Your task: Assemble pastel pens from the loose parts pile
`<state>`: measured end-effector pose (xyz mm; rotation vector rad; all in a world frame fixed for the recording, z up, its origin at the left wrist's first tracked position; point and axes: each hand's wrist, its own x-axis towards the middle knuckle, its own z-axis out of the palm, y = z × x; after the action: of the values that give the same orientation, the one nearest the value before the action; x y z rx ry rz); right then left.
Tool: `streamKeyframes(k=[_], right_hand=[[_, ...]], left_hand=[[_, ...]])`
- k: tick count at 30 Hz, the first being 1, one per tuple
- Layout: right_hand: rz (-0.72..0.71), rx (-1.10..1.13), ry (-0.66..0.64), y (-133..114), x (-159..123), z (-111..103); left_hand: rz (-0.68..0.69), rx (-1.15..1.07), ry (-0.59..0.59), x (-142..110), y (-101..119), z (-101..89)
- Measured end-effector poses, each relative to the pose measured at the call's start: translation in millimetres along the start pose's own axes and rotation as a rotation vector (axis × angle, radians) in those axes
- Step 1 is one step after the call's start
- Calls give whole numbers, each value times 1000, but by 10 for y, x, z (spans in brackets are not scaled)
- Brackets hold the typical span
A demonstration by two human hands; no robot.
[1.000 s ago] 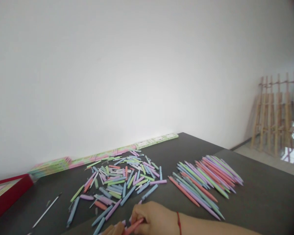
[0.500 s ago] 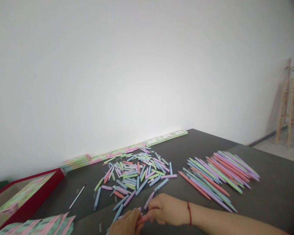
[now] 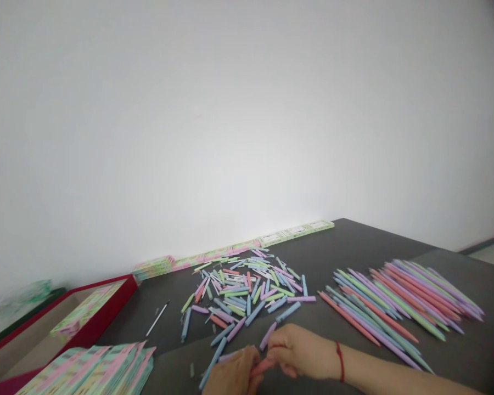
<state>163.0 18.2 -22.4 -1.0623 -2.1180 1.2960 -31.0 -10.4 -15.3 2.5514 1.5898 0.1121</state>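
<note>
Between both hands is a coral-red pen [image 3: 262,366], only a short stretch of it showing. My left hand [image 3: 233,374], at the bottom edge, has its fingers closed round one end. My right hand [image 3: 298,351], with a red string at the wrist, pinches the other end. A purple pen part [image 3: 268,336] lies just beyond my right fingertips. Past the hands spreads a loose heap of pastel pen barrels, caps and white pieces [image 3: 247,293]. To the right lie rows of whole pens [image 3: 395,304] in coral, purple, green and blue, pointed at both ends.
A red box [image 3: 121,299] holding printed packs stands at the left. In front of it fan out pink and green packets [image 3: 94,370]. Flat printed boxes [image 3: 296,233] line the wall along the dark table [image 3: 354,241]. A thin white refill [image 3: 157,319] lies alone.
The view has swung left, bringing the red box and packets into sight. Both hands have drawn close together on the coral-red pen, covering more of it.
</note>
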Motion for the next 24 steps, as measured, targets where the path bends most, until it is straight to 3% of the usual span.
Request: streamKeyframes(k=[7,13,16,20,24], right_hand=[[135,180,-110,46,64,56],[150,169,-132,58,81,105],[83,94,-68,72,42,133],[-100,-90,114,49,-42,142],[-143,-111,235,-71,-90,115]], left_hand=[[23,7,24,4,29,33],[-23,50,-122,39,50,64],[-35,45,-144,57,60,90],[-47,-16,-115,74,20,132],[-5,-121,-44,71,-80,184]])
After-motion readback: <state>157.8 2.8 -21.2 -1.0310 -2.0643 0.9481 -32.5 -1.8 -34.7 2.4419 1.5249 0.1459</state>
